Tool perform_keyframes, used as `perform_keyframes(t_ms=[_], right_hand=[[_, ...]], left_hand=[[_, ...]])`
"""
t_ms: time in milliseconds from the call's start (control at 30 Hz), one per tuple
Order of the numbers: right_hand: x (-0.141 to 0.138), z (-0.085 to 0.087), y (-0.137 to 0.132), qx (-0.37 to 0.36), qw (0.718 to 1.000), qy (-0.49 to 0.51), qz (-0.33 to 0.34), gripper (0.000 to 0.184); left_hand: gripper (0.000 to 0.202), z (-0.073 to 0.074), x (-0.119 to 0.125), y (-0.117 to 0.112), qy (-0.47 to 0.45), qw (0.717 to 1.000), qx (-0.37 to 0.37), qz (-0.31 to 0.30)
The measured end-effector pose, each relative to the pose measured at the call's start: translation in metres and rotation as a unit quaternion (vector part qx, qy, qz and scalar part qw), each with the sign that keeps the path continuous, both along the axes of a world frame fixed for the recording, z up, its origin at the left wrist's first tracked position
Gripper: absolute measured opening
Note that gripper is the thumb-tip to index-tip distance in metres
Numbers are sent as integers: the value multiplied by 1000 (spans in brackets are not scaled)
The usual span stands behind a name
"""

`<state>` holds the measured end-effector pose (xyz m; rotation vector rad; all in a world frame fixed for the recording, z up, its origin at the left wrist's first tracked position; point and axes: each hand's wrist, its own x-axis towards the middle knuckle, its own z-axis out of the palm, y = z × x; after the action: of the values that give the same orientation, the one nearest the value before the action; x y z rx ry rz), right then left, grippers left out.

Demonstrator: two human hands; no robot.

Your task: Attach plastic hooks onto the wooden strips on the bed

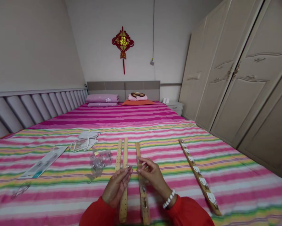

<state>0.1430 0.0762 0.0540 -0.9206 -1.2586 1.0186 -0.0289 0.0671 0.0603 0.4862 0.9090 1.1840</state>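
Note:
My left hand is closed, thumb and fingers pinching a small shiny piece too tiny to make out. Across from it, my right hand has its thumb and fingertips drawn together at a clear, film-like piece; what exactly it grips is unclear. Beneath the right fingertips runs a wooden strip with clear-backed metal hooks along its near part. Under and beside the left hand lie a wooden strip and a shorter-looking one with small holes.
Another wooden strip bearing several white hooks lies to the right. On the left are clear-backed hooks, a pile of white cards, a long clear package and a small clear item. A striped cloth covers the bed.

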Motion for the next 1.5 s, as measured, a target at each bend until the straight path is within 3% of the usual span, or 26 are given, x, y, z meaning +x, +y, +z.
perform_keyframes(t_ms=[100,267,367,500,600,700,800,867,967,1133,1267,1500], right_hand=[[-2,3,0,22,1000,-13,-7,24],[-3,-6,3,-57,996,64,6,30],[-1,-13,4,-91,990,106,27,33],[4,-21,7,-115,987,106,37,31],[8,-23,9,-110,991,70,37,25],[11,-20,10,-54,998,-16,19,15],[12,-11,10,19,994,-106,-2,13],[13,-5,11,42,990,-138,2,16],[15,1,13,47,989,-138,9,18],[18,-1,21,-27,999,-8,15,24],[15,-11,25,-97,991,95,21,30],[9,-19,28,-147,980,135,17,33]], left_hand=[[9,4,10,1,1,1000,-7,-21],[1,12,16,5,36,999,-15,-27],[12,11,17,10,74,997,-1,-30],[33,5,17,15,161,984,71,-26],[40,3,17,18,263,953,148,0],[37,3,16,22,367,898,241,33],[26,2,16,26,435,840,325,11],[22,1,17,27,449,823,349,-19],[20,-2,18,27,434,836,335,-38],[27,-6,23,24,335,905,253,-75],[37,-6,26,24,262,948,165,-79],[42,-7,32,32,214,969,99,-72]])
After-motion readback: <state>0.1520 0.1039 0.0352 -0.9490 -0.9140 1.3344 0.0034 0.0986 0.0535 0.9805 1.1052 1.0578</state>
